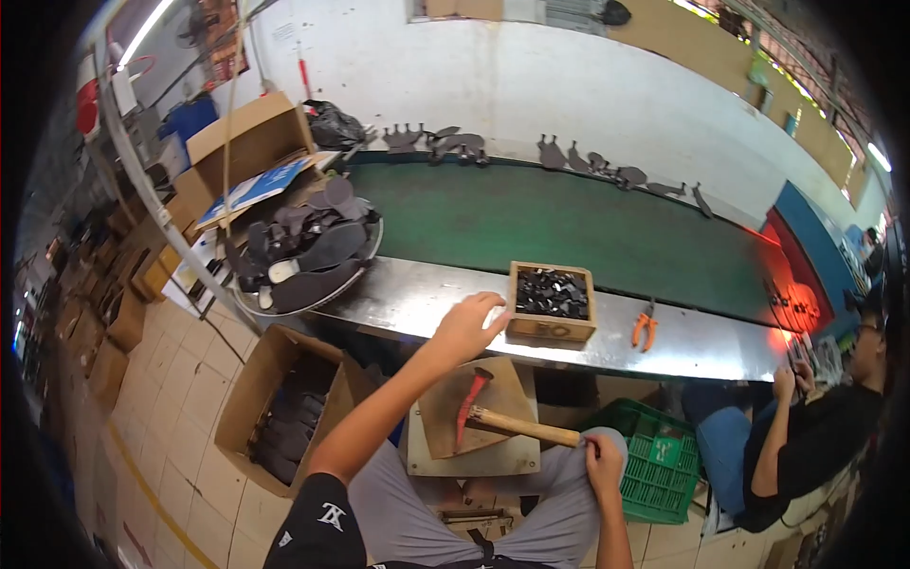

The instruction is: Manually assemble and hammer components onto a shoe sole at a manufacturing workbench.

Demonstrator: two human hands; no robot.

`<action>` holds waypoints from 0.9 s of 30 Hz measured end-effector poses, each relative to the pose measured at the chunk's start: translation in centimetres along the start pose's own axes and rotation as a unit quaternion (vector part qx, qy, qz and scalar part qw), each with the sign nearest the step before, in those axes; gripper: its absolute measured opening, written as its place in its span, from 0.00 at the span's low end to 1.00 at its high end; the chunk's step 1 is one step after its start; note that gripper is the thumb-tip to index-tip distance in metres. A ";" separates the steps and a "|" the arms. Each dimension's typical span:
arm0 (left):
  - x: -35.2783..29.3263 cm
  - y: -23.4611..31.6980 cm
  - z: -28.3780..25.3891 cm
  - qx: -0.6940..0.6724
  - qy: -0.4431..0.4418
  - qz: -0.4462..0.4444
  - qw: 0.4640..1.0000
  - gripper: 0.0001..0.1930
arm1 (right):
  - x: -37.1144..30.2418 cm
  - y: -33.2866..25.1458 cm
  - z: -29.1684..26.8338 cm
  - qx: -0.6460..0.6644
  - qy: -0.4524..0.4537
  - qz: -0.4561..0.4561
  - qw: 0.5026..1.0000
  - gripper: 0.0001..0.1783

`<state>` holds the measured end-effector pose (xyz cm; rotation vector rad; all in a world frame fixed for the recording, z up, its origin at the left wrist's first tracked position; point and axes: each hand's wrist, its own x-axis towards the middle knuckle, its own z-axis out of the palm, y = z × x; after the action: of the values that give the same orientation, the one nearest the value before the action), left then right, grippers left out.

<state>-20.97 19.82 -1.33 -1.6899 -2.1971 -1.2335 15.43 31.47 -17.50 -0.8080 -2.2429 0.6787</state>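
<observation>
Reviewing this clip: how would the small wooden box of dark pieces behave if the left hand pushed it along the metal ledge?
The wooden box looks low and wide, so probably slides rather than tips. The steel ledge looks smooth, so little drag. Loose dark pieces may shift. The left hand touches its edge.

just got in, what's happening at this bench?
A seated person reaches the left hand to the steel counter edge, beside a small wooden box of dark parts. The right hand rests on the knee, touching the handle end of a red-headed hammer lying on a board in the lap. Orange pliers lie further along the counter. Another person sits to the right.
</observation>
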 end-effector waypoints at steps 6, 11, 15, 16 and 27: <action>-1.6 2.1 9.1 0.108 -0.109 0.003 0.988 0.22 | -0.3 0.2 -0.4 -0.019 -0.018 -0.020 0.999 0.06; -1.8 2.6 8.7 0.174 -0.136 0.070 0.973 0.28 | -0.3 0.1 -0.1 -0.067 -0.014 -0.030 0.997 0.07; -2.1 2.3 8.6 0.176 -0.142 0.086 0.970 0.22 | -0.2 -0.6 -0.2 -0.073 -0.013 -0.035 0.997 0.07; -2.0 2.2 8.6 0.175 -0.142 0.088 0.970 0.22 | -0.2 -0.7 -0.3 -0.067 -0.010 -0.033 0.997 0.07; -2.1 2.2 8.3 0.148 -0.132 0.086 0.976 0.15 | -0.1 -0.2 -0.2 -0.057 -0.001 -0.031 0.998 0.06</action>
<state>-15.24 23.68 -6.77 -1.9541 -2.1766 -0.6339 15.56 31.25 -17.29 -0.7879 -2.3157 0.5263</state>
